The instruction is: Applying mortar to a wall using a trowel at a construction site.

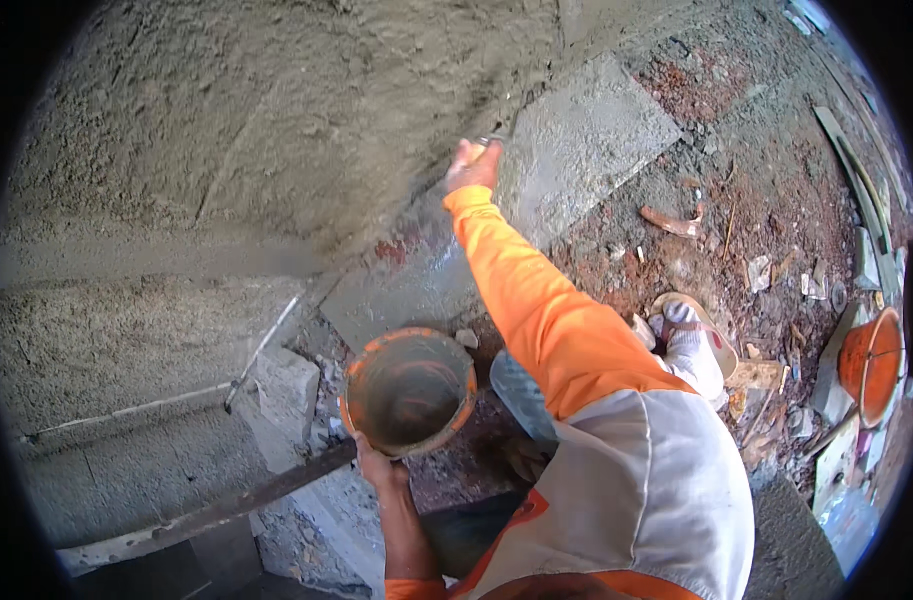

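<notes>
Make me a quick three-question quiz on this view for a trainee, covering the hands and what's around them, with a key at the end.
1. Multiple choice: what does the left hand hold?
A) A brick
B) An orange-rimmed bowl
C) A rope

2. True or false: the right hand rests on the bowl.

3. Fill in: the orange bucket away from the hands lies near the ____ edge of the picture.

Key:
1. B.
2. False; it is stretched out near the rough grey wall, gripping a tool by its pale handle.
3. Right.
</notes>
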Demonstrator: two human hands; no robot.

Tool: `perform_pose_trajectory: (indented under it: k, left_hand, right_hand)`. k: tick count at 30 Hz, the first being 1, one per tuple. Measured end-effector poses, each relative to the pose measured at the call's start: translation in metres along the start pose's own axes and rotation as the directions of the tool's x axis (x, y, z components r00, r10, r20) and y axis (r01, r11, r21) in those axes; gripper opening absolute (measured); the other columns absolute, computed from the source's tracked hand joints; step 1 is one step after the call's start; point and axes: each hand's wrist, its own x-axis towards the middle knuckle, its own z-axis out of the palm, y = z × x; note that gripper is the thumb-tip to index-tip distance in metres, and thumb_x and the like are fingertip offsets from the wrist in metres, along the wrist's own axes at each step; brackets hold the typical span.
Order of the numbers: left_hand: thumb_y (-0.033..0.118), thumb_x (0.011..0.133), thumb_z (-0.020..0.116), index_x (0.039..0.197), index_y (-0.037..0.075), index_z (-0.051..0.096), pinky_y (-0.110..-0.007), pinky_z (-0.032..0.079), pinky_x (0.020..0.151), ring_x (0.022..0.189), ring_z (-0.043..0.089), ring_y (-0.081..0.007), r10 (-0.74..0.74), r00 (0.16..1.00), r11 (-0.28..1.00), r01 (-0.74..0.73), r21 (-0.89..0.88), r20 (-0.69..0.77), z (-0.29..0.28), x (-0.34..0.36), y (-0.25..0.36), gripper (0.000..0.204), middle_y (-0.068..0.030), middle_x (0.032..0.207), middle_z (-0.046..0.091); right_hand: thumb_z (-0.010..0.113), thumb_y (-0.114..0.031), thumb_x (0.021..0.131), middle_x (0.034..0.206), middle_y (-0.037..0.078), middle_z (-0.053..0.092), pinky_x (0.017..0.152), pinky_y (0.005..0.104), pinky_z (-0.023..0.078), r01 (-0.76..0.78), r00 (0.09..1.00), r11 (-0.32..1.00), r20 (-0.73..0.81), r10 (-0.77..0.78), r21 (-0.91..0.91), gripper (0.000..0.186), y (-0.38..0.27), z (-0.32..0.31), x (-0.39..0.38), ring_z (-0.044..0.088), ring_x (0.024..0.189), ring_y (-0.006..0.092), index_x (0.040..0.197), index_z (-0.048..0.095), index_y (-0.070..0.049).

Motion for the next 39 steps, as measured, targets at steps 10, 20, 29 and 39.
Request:
perform_pose_trajectory:
  k: [10, 20, 29, 39]
  left_hand:
    - [0.03, 0.091, 0.046, 0.115, -0.004, 0.048, -0.036, 0.042, 0.086, 0.099, 0.052, -0.0223, 0.24, 0.954, 0.967, -0.219, 0.134, -0.179, 0.059, -0.019, 0.034, 0.042, -0.0126, 0.11, 0.053]
    - [0.033, 0.088, 0.05, 0.105, -0.005, 0.054, -0.033, 0.043, 0.083, 0.095, 0.052, -0.0196, 0.107, 0.993, 0.992, -0.102, 0.08, -0.057, 0.046, -0.005, 0.022, 0.042, -0.0117, 0.103, 0.055]
    - [0.033, 0.091, 0.043, 0.105, -0.005, 0.055, -0.032, 0.038, 0.085, 0.098, 0.051, -0.0236, 0.309, 0.934, 0.843, -0.356, 0.403, 0.178, 0.081, 0.05, 0.01, 0.043, -0.0134, 0.106, 0.052]
    - [0.026, 0.088, 0.051, 0.098, -0.005, 0.057, -0.031, 0.041, 0.079, 0.091, 0.052, -0.0216, 0.478, 0.665, 0.596, -0.726, 0.344, 0.574, 0.137, 0.042, -0.023, 0.033, -0.0117, 0.102, 0.052]
  right_hand:
    - [0.057, -0.017, 0.083, 0.061, 0.004, 0.048, 0.036, 0.0301, 0.042, -0.494, 0.811, 0.869, 0.38, 0.445, 0.035, 0.024, 0.042, -0.12, -0.048, 0.048, 0.044, 0.0151, 0.097, 0.041, -0.007]
    - [0.051, -0.027, 0.079, 0.064, 0.007, 0.054, 0.046, 0.0348, 0.048, -0.745, 0.574, 0.662, 0.432, 0.696, -0.078, 0.024, -0.015, -0.2, -0.011, 0.053, 0.051, 0.0207, 0.088, 0.051, -0.004]
    - [0.053, -0.02, 0.08, 0.073, 0.01, 0.057, 0.048, 0.0313, 0.047, -0.22, 0.664, 0.864, 0.579, 0.473, -0.453, 0.027, -0.212, -0.259, -0.066, 0.055, 0.054, 0.0182, 0.099, 0.051, -0.001]
    - [0.053, -0.012, 0.08, 0.116, 0.016, 0.054, 0.083, 0.0354, 0.048, 0.956, 0.293, -0.157, 0.812, 0.505, -0.248, 0.032, -0.116, -0.159, -0.097, 0.056, 0.102, 0.03, 0.112, 0.055, -0.005]
